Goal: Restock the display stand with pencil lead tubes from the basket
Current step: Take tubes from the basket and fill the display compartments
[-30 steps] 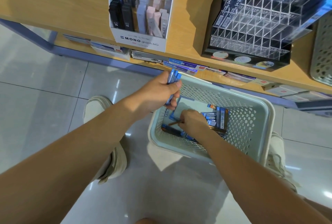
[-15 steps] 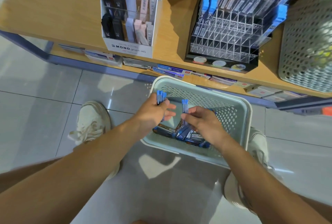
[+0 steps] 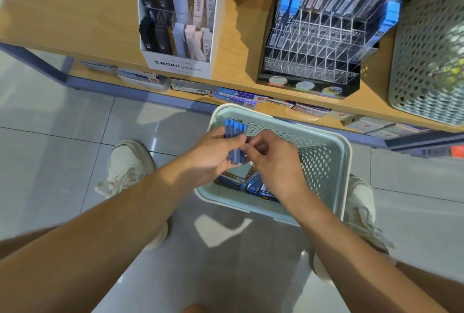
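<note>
Head view: my left hand (image 3: 213, 159) grips a bundle of blue lead tubes (image 3: 235, 137) upright over the basket (image 3: 347, 152); my right hand (image 3: 276, 164), fingers curled, pinches the bundle's side. Loose tubes (image 3: 253, 186) lie on the basket's floor beneath both hands.

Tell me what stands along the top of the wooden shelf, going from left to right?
Along the wooden shelf: white cardboard MONO display box holding black, grey and pink tubes → clear plastic display stand with blue-capped lead tubes → grey plastic basket with round holes.
</note>
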